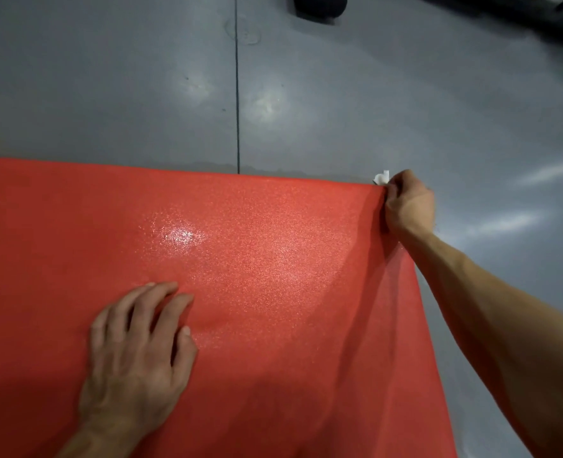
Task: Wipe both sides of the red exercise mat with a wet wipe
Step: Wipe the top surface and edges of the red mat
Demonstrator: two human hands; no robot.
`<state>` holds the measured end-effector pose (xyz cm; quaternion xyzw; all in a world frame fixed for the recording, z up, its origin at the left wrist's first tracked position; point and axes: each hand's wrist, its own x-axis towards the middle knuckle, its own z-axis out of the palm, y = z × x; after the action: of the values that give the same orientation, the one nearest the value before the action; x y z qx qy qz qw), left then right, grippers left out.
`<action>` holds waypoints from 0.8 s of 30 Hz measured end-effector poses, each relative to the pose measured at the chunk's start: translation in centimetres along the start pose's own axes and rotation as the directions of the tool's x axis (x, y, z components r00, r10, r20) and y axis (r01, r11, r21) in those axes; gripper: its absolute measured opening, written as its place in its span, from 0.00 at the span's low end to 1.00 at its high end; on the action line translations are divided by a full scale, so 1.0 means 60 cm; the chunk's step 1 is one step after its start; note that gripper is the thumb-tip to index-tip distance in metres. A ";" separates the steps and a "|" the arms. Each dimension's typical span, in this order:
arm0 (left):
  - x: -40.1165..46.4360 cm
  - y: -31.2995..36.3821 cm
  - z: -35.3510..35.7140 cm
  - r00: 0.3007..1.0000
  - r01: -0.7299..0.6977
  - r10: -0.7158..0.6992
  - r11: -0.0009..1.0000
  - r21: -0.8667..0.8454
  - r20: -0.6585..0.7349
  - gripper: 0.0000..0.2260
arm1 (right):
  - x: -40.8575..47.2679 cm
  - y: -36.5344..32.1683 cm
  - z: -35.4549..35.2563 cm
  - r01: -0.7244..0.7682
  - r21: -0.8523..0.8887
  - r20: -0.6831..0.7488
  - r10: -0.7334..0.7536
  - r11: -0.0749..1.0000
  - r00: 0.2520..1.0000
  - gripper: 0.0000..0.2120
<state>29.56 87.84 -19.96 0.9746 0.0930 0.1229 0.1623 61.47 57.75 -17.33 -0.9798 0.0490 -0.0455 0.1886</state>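
The red exercise mat (257,276) lies spread over the grey floor and fills the lower left of the view, with a shiny damp patch near its middle. My left hand (138,352) rests flat on the mat, fingers spread and fairly straight. My right hand (407,203) is at the mat's far right corner, its fingers curled round the mat's edge. A small piece of the white wet wipe (382,177) sticks out from the top of that fist. Most of the wipe is hidden inside the hand.
Grey floor (339,94) extends beyond the mat, with a dark seam line (237,94) running away from me. A dark object (319,4) sits at the top edge, and more dark equipment (521,11) lies in the top right corner.
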 end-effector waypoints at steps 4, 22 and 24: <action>0.002 -0.002 0.002 1.000 -0.011 0.011 1.000 0.014 -0.006 0.18 | -0.031 -0.083 0.038 0.187 0.057 0.043 -0.189 0.981 0.981 0.08; 0.002 -0.007 -0.003 0.999 -0.005 0.005 1.000 0.017 0.038 0.18 | -0.154 -0.332 0.118 0.529 0.053 0.351 -0.512 0.847 0.784 0.07; 0.001 -0.006 -0.003 0.999 0.004 -0.004 1.000 0.015 0.050 0.18 | -0.143 -0.321 0.103 0.589 -0.006 0.368 -0.546 0.808 0.753 0.06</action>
<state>29.51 88.21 -19.92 0.9784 0.0917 0.0975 0.1576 55.13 78.77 -16.44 -0.9496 -0.2826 0.0769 0.1114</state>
